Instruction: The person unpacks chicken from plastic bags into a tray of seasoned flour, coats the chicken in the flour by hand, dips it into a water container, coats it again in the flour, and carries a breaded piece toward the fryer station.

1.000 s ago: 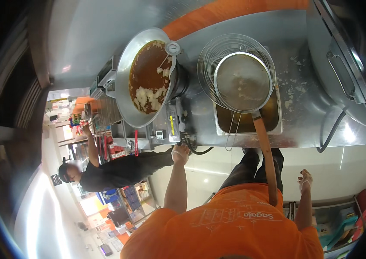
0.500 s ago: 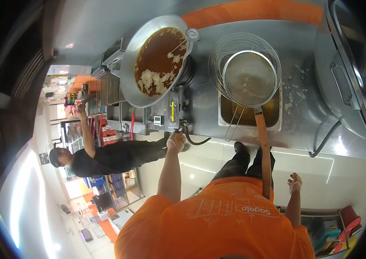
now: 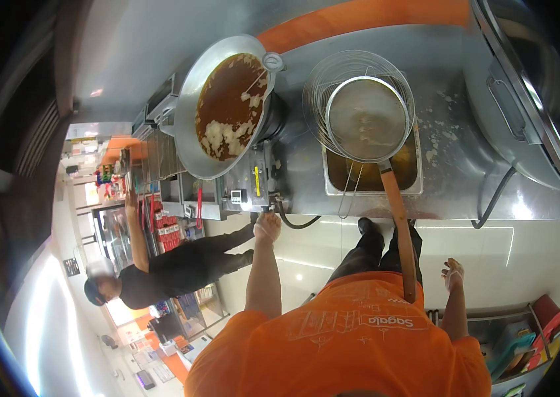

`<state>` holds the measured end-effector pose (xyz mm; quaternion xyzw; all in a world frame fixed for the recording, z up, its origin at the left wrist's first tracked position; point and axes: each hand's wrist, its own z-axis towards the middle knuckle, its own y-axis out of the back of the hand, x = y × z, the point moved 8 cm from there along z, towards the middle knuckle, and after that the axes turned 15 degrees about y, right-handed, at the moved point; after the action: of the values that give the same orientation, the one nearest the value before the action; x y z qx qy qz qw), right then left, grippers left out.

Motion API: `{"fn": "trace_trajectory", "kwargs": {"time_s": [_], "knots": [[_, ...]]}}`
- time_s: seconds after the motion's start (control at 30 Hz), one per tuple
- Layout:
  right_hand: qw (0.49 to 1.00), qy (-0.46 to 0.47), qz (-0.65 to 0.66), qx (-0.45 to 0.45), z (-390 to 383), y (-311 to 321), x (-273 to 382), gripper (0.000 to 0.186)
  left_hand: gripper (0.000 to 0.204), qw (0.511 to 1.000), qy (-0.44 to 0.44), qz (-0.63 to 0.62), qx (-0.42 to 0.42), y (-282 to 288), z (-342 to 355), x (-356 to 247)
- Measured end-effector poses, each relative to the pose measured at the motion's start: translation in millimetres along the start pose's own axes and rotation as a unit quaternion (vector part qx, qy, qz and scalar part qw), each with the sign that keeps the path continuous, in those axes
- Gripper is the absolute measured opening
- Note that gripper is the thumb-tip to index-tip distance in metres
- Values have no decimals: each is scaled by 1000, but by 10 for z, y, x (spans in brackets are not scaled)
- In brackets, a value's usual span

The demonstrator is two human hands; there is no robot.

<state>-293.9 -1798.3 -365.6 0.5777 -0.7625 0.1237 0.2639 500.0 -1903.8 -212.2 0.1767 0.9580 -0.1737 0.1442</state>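
Note:
My left hand (image 3: 268,226), in a thin clear glove, is closed at the front of the burner (image 3: 259,175), its fingertips around the small dark knob below the front panel; the fingers mostly hide the knob. Above that burner sits a wide metal wok (image 3: 184,142) of brown oil with pale batter clumps floating in it. A dial thermometer (image 3: 272,62) is clipped to its rim. My right hand (image 3: 452,273), also gloved, hangs beside my body over the floor, fingers loosely bent and apart, holding nothing.
A fine-mesh strainer (image 3: 367,119) with a long wooden handle (image 3: 399,225) rests on a wire skimmer (image 3: 313,99) over a square pan (image 3: 419,178). Batter bits lie on the steel counter (image 3: 455,192). A large lidded metal vessel stands right. At left, a person in black (image 3: 181,274) reaches out.
My view has shifted slightly, so the counter things sit a little lower and further left. My left hand stays at the burner front. My right hand's fingers have curled a little. The other person has leaned.

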Motion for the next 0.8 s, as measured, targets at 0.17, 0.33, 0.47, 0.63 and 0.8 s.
{"fn": "trace_trajectory", "kwargs": {"time_s": [0.17,0.33,0.47,0.63,0.8], "knots": [[1000,-13,-11,12,-16,-4,-6,51,30,1000,0,-4,-26,22,20,-18],[1000,-15,-5,20,66,-6,-30,51,28,999,9,-23,24,34,58,-41],[1000,-7,-16,16,55,4,12,51,26,1000,-16,7,-10,-17,49,-37],[999,0,-19,30,74,-37,15,52,25,998,0,-3,67,85,63,-86],[1000,2,-9,16,134,37,-174,52,24,999,6,-17,30,155,120,-83]]}}
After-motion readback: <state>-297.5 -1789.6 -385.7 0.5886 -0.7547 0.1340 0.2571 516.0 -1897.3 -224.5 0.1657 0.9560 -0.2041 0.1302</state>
